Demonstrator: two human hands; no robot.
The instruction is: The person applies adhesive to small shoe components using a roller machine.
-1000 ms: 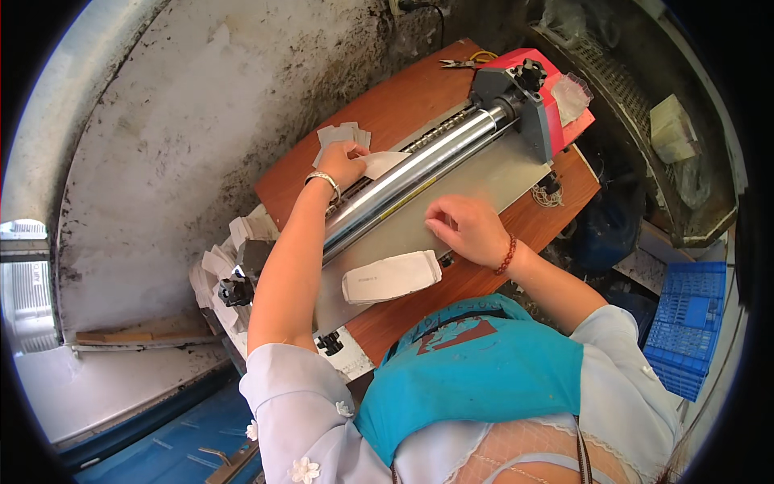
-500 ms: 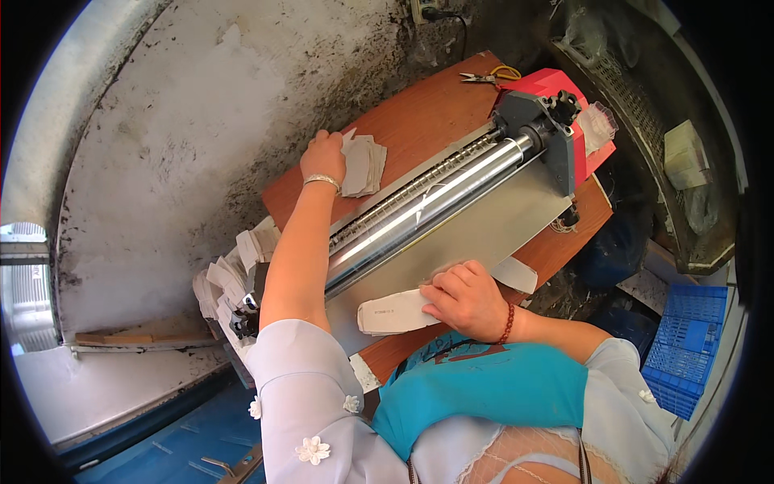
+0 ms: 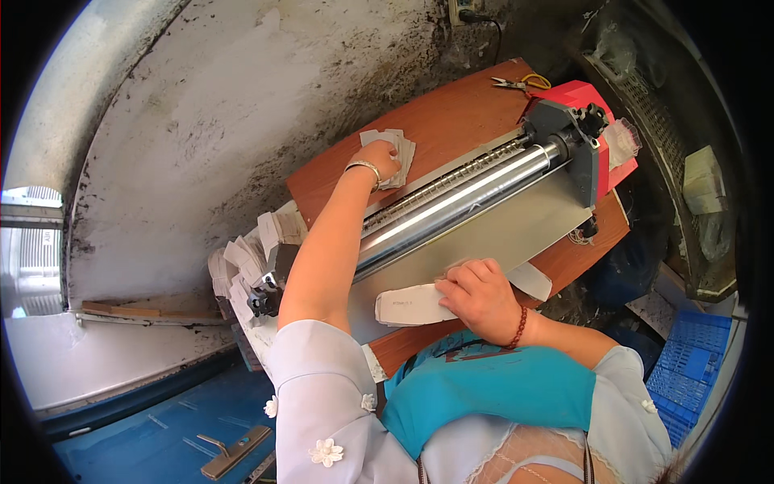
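Observation:
My left hand [image 3: 380, 160] reaches over the roller machine to a loose stack of pale flat pieces [image 3: 405, 152] on the brown board. Its fingers curl down over the stack, and the fingertips are partly hidden. Close to my body, my right hand [image 3: 482, 300] is closed on the right end of a long white bundle of flat pieces [image 3: 407, 305] with a rounded end. That bundle lies along the near edge of the machine's metal plate [image 3: 492, 238]. Between my hands runs a shiny steel roller [image 3: 468, 206], with a ridged shaft [image 3: 447, 187] behind it.
The machine has a red end housing [image 3: 619, 169]. Pliers [image 3: 509, 83] lie at the board's far end. More pale pieces [image 3: 242, 258] are heaped at the machine's left end. Another white piece [image 3: 530, 281] lies right of my right hand. A blue crate [image 3: 689, 359] stands at right.
My left hand has moved right, from beside the stack to on top of it. My right hand stays on its bundle. The whole view has shifted slightly.

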